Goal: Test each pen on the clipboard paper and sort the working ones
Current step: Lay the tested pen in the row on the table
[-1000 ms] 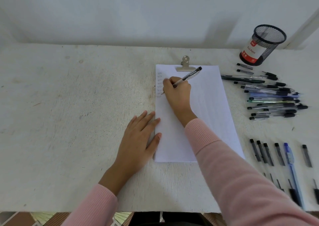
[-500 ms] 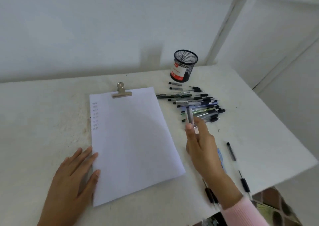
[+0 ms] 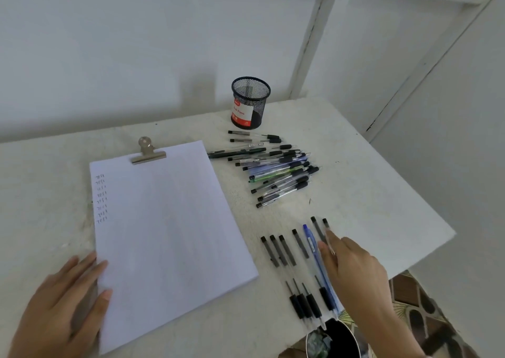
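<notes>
White paper (image 3: pixel 169 234) under a metal clip (image 3: pixel 147 152) lies on the table, with several small scribbles down its left margin. My left hand (image 3: pixel 60 303) rests flat on the sheet's lower left corner. An unsorted pile of pens (image 3: pixel 278 171) lies right of the paper. Nearer to me, several pens (image 3: pixel 281 251) lie side by side in a row, among them a blue pen (image 3: pixel 314 248). My right hand (image 3: pixel 355 270) is at the row's right end, fingertips pinching a clear black-capped pen (image 3: pixel 325 223) that lies low on the table beside the others.
A black mesh pen cup (image 3: pixel 250 103) stands behind the pile near the wall. The table's right edge (image 3: pixel 426 251) runs just past my right hand. A dark bin (image 3: pixel 336 338) sits below the front edge, under my right forearm.
My right hand stopped writing, carried the pen off the paper to the right, past the pile, and down to the right end of the sorted row. The view swung right. My left hand stayed.
</notes>
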